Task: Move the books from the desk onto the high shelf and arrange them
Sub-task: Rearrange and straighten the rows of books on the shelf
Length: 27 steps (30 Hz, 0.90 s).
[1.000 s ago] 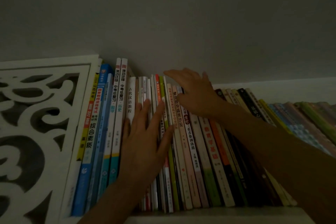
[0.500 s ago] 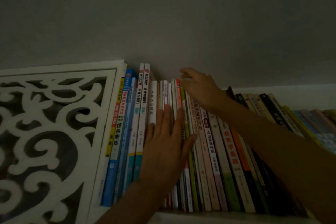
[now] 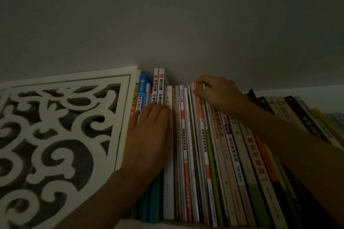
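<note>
A row of books [image 3: 188,145] stands spine-out on the high shelf, from the carved panel on the left to the far right. My left hand [image 3: 150,135] lies flat with straight fingers on the spines of the blue and white books at the row's left end. My right hand [image 3: 217,93] reaches over the tops of the thin books in the middle. Its fingers curl over their top edges and its thumb presses the red-topped spine [image 3: 197,87]. The books to the right lean rightward.
A white carved openwork panel [image 3: 55,126] closes the shelf's left end. The grey ceiling [image 3: 167,15] hangs close above the book tops. The shelf's white front edge [image 3: 167,224] runs along the bottom. More leaning books [image 3: 301,113] fill the right part.
The view has shifted left. My left hand slid left, from the thin middle books onto the blue and white ones. My right hand's fingers curled over the thin books' tops.
</note>
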{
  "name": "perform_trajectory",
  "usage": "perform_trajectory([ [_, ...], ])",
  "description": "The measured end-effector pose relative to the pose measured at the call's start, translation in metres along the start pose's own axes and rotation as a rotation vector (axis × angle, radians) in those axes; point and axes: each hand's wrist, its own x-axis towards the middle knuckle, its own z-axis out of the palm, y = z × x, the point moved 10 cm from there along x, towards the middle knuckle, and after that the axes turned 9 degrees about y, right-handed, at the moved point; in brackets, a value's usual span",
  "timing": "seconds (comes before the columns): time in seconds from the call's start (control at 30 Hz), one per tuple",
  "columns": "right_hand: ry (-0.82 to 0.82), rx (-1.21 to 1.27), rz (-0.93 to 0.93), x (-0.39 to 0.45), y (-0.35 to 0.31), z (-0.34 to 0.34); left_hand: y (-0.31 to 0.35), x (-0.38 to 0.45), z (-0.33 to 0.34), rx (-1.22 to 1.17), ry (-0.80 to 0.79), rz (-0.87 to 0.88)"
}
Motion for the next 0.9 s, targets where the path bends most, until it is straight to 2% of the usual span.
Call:
perform_trajectory([
  [0.13, -0.026, 0.010, -0.029, 0.004, -0.019, 0.008, -0.017, 0.019, 0.004, -0.055, 0.015, -0.154],
  [0.3, -0.002, -0.020, -0.058, 0.002, -0.020, 0.010, -0.010, 0.029, 0.006, -0.102, 0.064, -0.202],
  [0.4, 0.002, 0.002, -0.107, 0.000, -0.018, 0.005, -0.009, 0.029, 0.004, -0.097, 0.099, -0.169],
  [0.5, 0.025, -0.032, -0.154, 0.002, -0.016, 0.004, -0.016, 0.030, 0.011, -0.084, 0.000, -0.179],
  [0.67, 0.026, 0.073, -0.180, 0.007, -0.010, 0.006, -0.007, 0.056, 0.006, -0.111, 0.058, -0.143],
  [0.9, 0.015, 0.098, -0.184, 0.011, -0.007, 0.006, 0.006, 0.068, 0.035, 0.049, -0.141, -0.010],
])
